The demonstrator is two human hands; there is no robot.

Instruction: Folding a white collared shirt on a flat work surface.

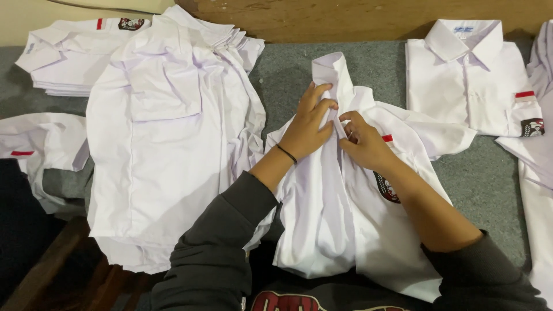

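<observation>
Both hands [334, 135] pinching shirt [345, 213] placket

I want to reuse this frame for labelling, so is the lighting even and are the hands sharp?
Head view: soft, even light, no glare on the white shirt; left hand and right hand sharp; the lower left corner falls into dark shadow.
</observation>
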